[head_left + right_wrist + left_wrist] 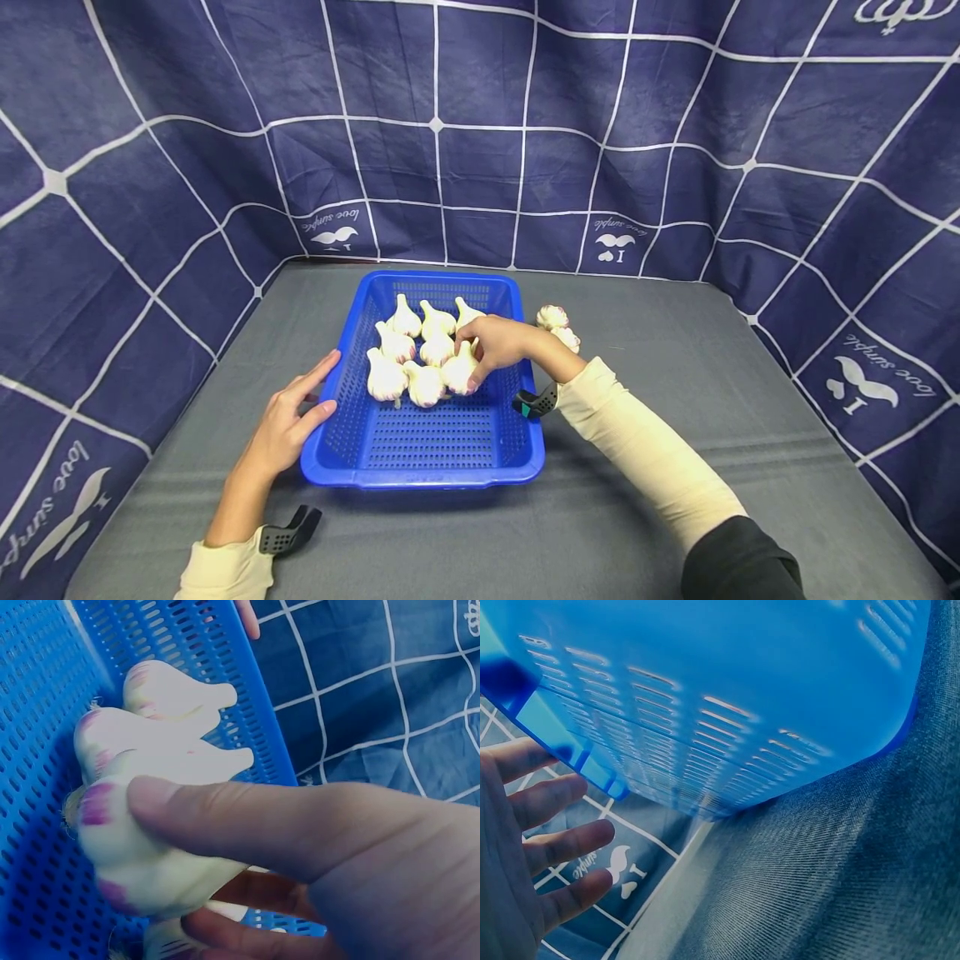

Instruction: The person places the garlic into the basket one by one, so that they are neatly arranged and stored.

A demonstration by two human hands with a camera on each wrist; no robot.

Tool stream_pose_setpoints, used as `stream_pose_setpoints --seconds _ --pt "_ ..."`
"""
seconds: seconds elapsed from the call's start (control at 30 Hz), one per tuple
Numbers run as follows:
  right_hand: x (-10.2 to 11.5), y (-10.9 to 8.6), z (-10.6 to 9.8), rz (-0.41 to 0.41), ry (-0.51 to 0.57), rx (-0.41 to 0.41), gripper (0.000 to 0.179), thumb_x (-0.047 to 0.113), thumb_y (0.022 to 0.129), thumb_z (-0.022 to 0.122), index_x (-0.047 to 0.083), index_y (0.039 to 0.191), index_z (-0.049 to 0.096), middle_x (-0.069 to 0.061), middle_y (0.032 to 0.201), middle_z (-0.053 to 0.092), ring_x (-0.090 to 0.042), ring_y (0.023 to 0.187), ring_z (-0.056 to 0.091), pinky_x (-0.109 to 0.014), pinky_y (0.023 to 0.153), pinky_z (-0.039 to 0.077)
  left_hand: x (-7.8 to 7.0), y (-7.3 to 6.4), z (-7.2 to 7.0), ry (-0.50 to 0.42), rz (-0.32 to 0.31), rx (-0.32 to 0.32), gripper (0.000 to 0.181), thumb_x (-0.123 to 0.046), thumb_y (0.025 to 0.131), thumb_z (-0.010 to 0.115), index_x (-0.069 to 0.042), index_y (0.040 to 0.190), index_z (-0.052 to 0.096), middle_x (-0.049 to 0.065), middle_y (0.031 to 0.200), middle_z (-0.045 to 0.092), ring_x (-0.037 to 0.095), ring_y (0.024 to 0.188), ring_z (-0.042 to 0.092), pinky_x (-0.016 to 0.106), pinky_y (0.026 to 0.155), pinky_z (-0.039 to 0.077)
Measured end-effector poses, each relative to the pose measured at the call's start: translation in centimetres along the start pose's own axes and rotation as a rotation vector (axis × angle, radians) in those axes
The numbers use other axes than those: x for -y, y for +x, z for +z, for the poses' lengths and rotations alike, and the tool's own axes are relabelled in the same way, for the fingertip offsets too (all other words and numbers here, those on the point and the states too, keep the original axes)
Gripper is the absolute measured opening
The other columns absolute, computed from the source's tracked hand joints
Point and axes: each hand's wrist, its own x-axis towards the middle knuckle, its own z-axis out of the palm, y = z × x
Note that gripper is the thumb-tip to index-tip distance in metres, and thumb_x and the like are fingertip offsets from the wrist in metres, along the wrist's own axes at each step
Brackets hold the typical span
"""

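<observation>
Several garlic bulbs, white with purple streaks, lie in rows in a blue plastic basket (pixel 422 478) on the grey cloth. My right hand (pixel 497 343) reaches over the basket's right side and grips a garlic bulb (pixel 459 371) at the near right of the group. In the right wrist view the thumb presses on that garlic bulb (pixel 142 847), with fingers curled beneath it. My left hand (pixel 288 421) touches the basket's left rim with its fingers spread. From the left wrist view, that hand (pixel 532 832) has its fingers loosely extended beside the basket's outer wall (pixel 727 675).
Two more garlic bulbs (pixel 558 327) lie on the grey cloth (pixel 675 375) just right of the basket, partly behind the right wrist. A navy curtain (pixel 480 158) with a white grid surrounds the surface at the back and sides.
</observation>
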Motion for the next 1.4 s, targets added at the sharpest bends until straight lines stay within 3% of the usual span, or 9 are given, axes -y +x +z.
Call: stream_pose_setpoints --seconds 0.2,0.4,0.5,0.7,1.03,1.2,1.4 --pt "0.1 0.1 0.1 0.059 -0.063 0.061 0.046 0.031 0.060 0.085 0.017 0.098 0.062 0.005 0.089 0.064 -0.007 0.078 0.059 -0.023 0.072 0.045 -0.1 0.0 0.0 -0.002 -0.007 0.003 0.059 -0.003 0.079 0.060 -0.008 0.136 0.045 0.009 0.138 0.044 0.007 0.106 0.049 0.026 0.073 0.042" --pt "0.3 0.5 0.4 0.029 -0.136 0.075 0.045 0.028 0.058 0.085 0.016 0.096 0.064 0.007 0.075 0.060 -0.008 0.071 0.054 -0.023 0.068 0.042 0.0 0.0 0.1 0.003 -0.004 -0.001 0.056 0.002 0.078 0.059 0.001 0.132 0.046 0.020 0.134 0.046 0.012 0.105 0.050 0.025 0.072 0.043" --pt "0.5 0.6 0.6 0.030 -0.142 0.081 0.046 0.026 0.058 0.086 0.015 0.098 0.064 0.006 0.074 0.060 -0.009 0.071 0.054 -0.023 0.067 0.042 0.0 0.0 0.0 0.004 -0.004 0.000 0.056 0.002 0.078 0.059 0.001 0.132 0.046 0.019 0.134 0.046 0.012 0.104 0.050 0.024 0.073 0.042" --pt "0.8 0.6 0.8 0.066 -0.132 0.067 0.059 0.020 0.060 0.085 0.014 0.113 0.061 0.003 0.085 0.061 -0.011 0.079 0.054 -0.025 0.073 0.042 -0.1 0.0 -0.1 -0.001 -0.012 0.009 0.059 -0.003 0.079 0.061 -0.007 0.136 0.045 0.010 0.138 0.044 0.008 0.106 0.049 0.022 0.075 0.041" --pt "1.0 0.4 0.1 0.133 -0.124 0.049 0.075 0.021 0.063 0.083 0.011 0.129 0.048 -0.008 0.102 0.065 -0.023 0.102 0.050 -0.034 0.089 0.039 -0.1 0.1 0.0 -0.009 -0.003 0.007 0.059 -0.003 0.079 0.061 -0.007 0.135 0.045 0.011 0.137 0.045 0.008 0.105 0.049 0.024 0.075 0.042" --pt "1.2 0.0 -0.5 0.152 -0.122 0.038 0.078 0.022 0.064 0.083 0.013 0.133 0.045 -0.009 0.106 0.063 -0.023 0.102 0.051 -0.033 0.087 0.040 -0.1 0.1 -0.1 -0.012 -0.004 0.003 0.058 -0.003 0.080 0.059 -0.008 0.136 0.044 0.010 0.138 0.044 0.006 0.105 0.049 0.026 0.075 0.042" --pt "1.1 -0.6 -1.1 0.160 -0.103 0.017 0.078 0.026 0.067 0.081 0.014 0.134 0.044 -0.008 0.110 0.062 -0.017 0.091 0.057 -0.030 0.078 0.044 0.0 0.0 -0.1 -0.009 -0.006 0.003 0.058 -0.004 0.080 0.058 -0.008 0.137 0.044 0.009 0.138 0.044 0.008 0.104 0.049 0.023 0.075 0.042"
